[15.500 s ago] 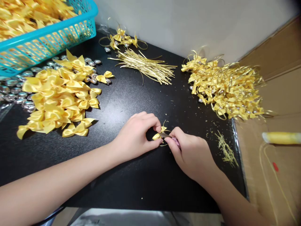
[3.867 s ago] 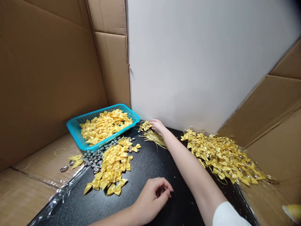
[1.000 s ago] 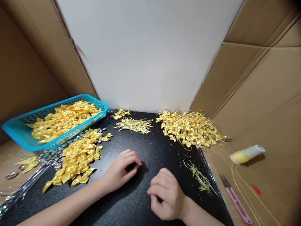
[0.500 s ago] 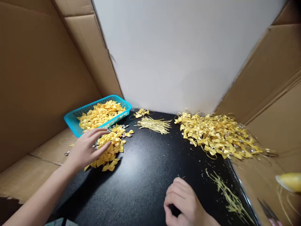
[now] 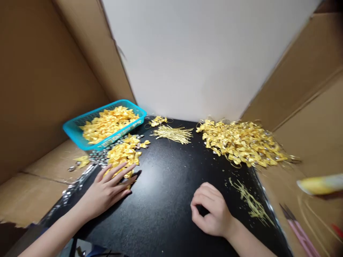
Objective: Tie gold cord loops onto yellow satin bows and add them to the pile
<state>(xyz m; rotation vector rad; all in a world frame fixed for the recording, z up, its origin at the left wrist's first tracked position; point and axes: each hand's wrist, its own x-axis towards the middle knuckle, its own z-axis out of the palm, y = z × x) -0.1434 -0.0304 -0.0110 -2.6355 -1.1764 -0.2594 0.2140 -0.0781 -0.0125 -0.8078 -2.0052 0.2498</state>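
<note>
Head: bows (image 5: pixel 121 155) btwn L hand (image 5: pixel 107 191) & basket (image 5: pixel 73 129)

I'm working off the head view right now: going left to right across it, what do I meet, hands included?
The spread left hand, the bundle of thin, straight gold cords, the curled right hand, the scattered pale-yellow cord clippings, the pink-handled metal snips.
</note>
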